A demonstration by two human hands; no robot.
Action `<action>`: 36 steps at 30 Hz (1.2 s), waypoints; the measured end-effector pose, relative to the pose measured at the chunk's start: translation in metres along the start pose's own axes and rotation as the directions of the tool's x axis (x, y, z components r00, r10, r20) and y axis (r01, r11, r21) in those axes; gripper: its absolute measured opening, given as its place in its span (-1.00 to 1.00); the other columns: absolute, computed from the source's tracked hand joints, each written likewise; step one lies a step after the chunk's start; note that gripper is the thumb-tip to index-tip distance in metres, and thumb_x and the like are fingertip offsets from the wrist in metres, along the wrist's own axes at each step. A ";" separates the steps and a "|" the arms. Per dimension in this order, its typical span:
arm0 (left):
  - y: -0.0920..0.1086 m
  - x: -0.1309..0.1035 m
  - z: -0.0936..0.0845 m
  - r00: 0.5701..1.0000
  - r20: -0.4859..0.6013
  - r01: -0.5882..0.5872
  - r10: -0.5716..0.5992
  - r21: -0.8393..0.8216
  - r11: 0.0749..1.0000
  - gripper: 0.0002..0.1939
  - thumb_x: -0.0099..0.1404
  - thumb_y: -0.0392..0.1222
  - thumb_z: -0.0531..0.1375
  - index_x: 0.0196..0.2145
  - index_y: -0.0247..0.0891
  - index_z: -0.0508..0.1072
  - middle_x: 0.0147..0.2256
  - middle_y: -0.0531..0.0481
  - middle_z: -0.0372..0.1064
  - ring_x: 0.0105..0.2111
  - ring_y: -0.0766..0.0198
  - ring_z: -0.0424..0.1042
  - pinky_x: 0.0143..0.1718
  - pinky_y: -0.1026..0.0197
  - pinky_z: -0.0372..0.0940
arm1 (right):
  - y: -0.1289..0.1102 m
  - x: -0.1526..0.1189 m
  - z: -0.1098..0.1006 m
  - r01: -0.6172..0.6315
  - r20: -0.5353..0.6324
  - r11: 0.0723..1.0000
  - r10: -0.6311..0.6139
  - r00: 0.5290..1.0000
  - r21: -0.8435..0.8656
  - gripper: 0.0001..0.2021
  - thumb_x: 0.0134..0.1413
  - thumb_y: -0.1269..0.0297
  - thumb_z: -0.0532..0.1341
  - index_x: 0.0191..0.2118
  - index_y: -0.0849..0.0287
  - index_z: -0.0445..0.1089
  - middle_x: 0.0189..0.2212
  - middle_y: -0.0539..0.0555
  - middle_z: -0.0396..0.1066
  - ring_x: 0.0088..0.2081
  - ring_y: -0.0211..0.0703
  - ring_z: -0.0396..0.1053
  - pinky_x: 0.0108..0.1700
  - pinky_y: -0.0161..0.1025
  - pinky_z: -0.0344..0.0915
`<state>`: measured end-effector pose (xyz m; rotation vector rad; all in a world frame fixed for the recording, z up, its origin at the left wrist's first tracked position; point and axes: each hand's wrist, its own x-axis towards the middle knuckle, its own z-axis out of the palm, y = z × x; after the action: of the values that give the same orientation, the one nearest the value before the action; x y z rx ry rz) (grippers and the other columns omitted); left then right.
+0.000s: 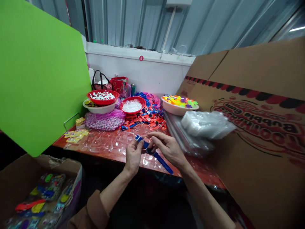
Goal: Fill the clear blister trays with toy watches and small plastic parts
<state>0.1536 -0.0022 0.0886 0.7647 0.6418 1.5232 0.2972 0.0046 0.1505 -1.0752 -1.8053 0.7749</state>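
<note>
A blue watch-like strap (163,163) is held over the front edge of the red table (95,151). My left hand (133,154) pinches its upper end, thumb on top. My right hand (166,147) has its thumb and fingertips closed on the strap's middle, near a dark round part; the long free end hangs down to the right. Beneath the hands lie clear plastic blister trays (102,142). Behind them is a pile of orange and blue straps (152,119).
Red bowls (103,101) of white pieces stand at the back left, above a pink bag of beads (105,121). A bowl of colourful pieces (178,109) and plastic bags (207,124) are right. Cardboard boxes flank the table, one (76,178) low left.
</note>
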 end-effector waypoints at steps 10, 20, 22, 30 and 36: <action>0.003 -0.008 -0.019 0.986 -0.012 0.168 -0.169 -0.045 0.985 -0.58 0.08 -0.01 0.46 -0.24 -0.35 0.49 -0.30 -0.13 0.59 -0.40 0.24 0.56 -0.33 0.25 0.44 | 0.054 -0.107 0.031 0.543 0.216 0.725 -0.501 0.838 -0.424 -0.49 0.31 0.48 0.13 0.29 -0.07 0.30 0.19 0.14 0.42 0.11 -0.02 0.47 0.07 -0.08 0.51; 0.003 -0.020 -0.024 0.982 -0.001 0.189 -0.189 -0.042 0.981 -0.53 0.14 -0.11 0.41 -0.04 -0.31 0.44 -0.19 -0.12 0.58 -0.45 0.29 0.56 -0.49 0.34 0.38 | 0.029 -0.118 0.091 0.072 -0.164 0.997 -0.072 0.984 -0.008 -0.90 0.27 0.32 0.20 -0.20 0.07 0.49 -0.45 0.02 0.50 -0.48 -0.20 0.44 -0.40 -0.28 0.42; 0.005 -0.023 -0.024 0.982 0.005 0.191 -0.191 -0.025 0.981 -0.60 0.16 -0.10 0.39 -0.11 -0.33 0.46 -0.19 -0.14 0.58 -0.43 0.28 0.56 -0.46 0.33 0.39 | 0.024 -0.119 0.096 -0.160 -0.229 0.967 0.204 0.952 0.197 -0.84 0.24 0.16 0.26 -0.29 0.11 0.47 -0.53 -0.02 0.43 -0.59 -0.28 0.32 -0.51 -0.32 0.32; 0.000 -0.034 -0.032 0.988 0.019 0.151 -0.154 0.098 0.984 -0.66 0.18 -0.06 0.39 -0.17 -0.32 0.52 -0.21 -0.15 0.60 -0.36 0.21 0.58 -0.39 0.29 0.42 | 0.024 -0.108 0.097 -0.382 -0.100 0.706 0.538 0.837 0.596 -0.58 -0.03 -0.09 0.41 -0.43 0.19 0.37 -0.64 -0.05 0.39 -0.73 -0.46 0.07 -0.67 -0.44 -0.04; -0.012 -0.036 -0.045 0.993 0.076 0.071 -0.087 0.195 0.978 -0.76 0.24 -0.12 0.34 -0.17 -0.29 0.57 -0.21 -0.11 0.61 -0.28 0.23 0.57 -0.22 0.28 0.41 | 0.025 -0.100 0.093 -0.377 -0.138 0.698 0.561 0.816 0.609 -0.57 -0.08 -0.10 0.43 -0.42 0.19 0.39 -0.63 -0.04 0.40 -0.73 -0.46 0.03 -0.70 -0.45 -0.07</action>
<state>0.1271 -0.0351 0.0483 0.9340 0.7547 1.3619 0.2466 -0.0811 0.0533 -1.1866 -0.9145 1.2690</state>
